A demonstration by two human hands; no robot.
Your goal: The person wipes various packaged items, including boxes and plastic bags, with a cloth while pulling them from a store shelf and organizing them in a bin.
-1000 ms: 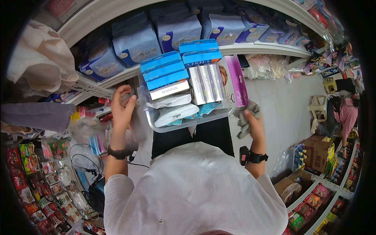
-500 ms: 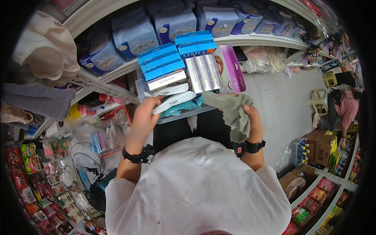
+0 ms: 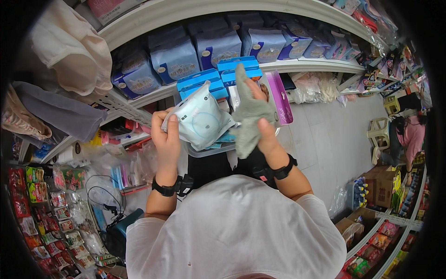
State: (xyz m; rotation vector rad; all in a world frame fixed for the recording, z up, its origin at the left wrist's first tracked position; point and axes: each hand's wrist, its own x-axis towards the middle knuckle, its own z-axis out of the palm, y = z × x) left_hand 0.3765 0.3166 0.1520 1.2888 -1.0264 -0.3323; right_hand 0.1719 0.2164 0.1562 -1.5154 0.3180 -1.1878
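My left hand grips a pale white-and-blue soft packet by its left edge, thumb on the front. The packet is tilted up over a clear plastic bin. In my right hand is a grey-green cloth, which hangs over the hand just right of the packet and hides part of the fingers. Blue boxes stand in the bin behind the packet. A purple box stands at the bin's right side. Teal packets show low in the bin, partly covered.
A white shelf with large blue packages runs behind the bin. Clothing hangs at the left. Snack packets fill a rack at the lower left. At the far right, a person in pink is near a stool.
My left hand has raised the soft packet from the bin and turned its broad face up. My right hand has moved left and farther forward with the cloth, close to the packet.
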